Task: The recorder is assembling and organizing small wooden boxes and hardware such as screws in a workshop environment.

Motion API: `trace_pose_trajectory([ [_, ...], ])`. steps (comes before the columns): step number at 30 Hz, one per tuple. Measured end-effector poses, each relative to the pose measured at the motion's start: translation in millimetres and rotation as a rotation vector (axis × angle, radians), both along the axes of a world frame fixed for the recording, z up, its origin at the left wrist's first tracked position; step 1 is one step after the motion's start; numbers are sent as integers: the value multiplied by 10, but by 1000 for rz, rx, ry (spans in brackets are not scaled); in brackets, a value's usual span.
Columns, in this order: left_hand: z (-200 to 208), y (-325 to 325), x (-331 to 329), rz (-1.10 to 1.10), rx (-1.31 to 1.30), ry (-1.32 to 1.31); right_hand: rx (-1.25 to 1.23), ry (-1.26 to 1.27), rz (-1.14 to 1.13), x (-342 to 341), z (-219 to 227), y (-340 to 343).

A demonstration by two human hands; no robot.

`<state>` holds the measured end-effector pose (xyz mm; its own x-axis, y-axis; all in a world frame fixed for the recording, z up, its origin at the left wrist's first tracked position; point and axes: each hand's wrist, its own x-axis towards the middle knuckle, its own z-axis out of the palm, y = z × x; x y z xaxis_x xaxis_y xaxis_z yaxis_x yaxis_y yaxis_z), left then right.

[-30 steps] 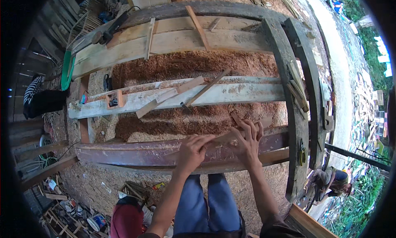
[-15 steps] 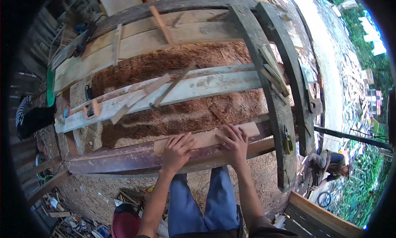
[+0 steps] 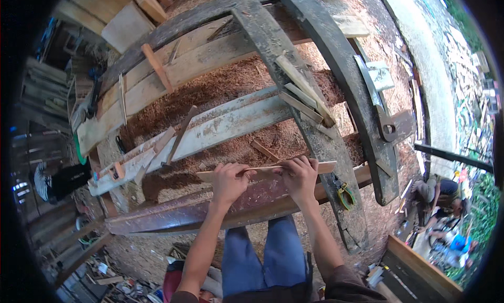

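Both hands were on a thin wooden strip (image 3: 265,169) that lay lengthwise along the near edge of the counter (image 3: 220,208), a long, dark, worn beam running from lower left to upper right in front of the person. The left hand (image 3: 229,180) had its fingers curled down over the top of the strip, knuckles up, closed on the wood near its left half. The right hand (image 3: 299,176) gripped the same strip further right, fingers wrapped over it and thumb toward the person, so the two hands stood near each other with a short bare stretch of the strip between them. The strip's right end stuck out past the right hand and reached a dark crossbeam (image 3: 310,124) that ran away from the person at an angle. Beyond the strip lay a bed of reddish sawdust (image 3: 231,85), and across it a pale, long plank (image 3: 210,132) with a few short offcuts (image 3: 181,135) resting on top. Further back a wider, curved-looking board (image 3: 178,74) crossed the view. A small green and yellow coil (image 3: 345,195) sat on the crossbeam just right of the right hand. The person's blue trousers (image 3: 265,261) showed below the counter, between the forearms. At the far left another person's striped sleeve (image 3: 39,179) showed beside the planks, and at the lower right another person in dark clothes (image 3: 446,190) crouched on the ground, well apart from the counter.
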<state>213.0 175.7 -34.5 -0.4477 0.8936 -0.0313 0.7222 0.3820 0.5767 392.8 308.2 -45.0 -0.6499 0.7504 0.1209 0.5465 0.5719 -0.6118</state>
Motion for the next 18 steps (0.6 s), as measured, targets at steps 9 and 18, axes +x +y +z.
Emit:
trace_pose_trajectory([
  [9, -200, -78, 62, 124, 8, 42, -11, -70, 101, -52, -40, 19],
  [18, -314, -605, -166, 447, 77, 55, -572, -112, -24, -537, -177, -704],
])
